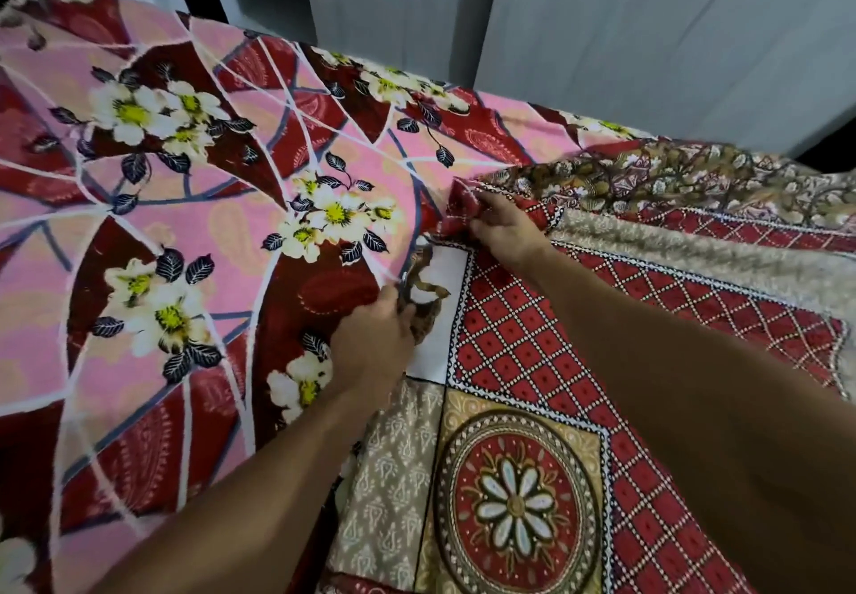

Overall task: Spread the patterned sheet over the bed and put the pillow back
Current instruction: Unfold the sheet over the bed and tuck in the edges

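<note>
The patterned sheet (523, 343), red lattice with beige panels and a round flower medallion, lies bunched over the right half of the bed. My left hand (370, 343) pinches its near edge at a brown printed patch. My right hand (505, 227) grips a folded red corner of the same sheet a little farther away. Under it the bed carries a pink and dark red floral cover (185, 204). No pillow shows in this view.
A pale wall and curtain-like panels (602, 23) run along the far side of the bed. Dark gaps show at the top left and far right. More brown floral folds of the sheet (671, 176) pile up at the far right.
</note>
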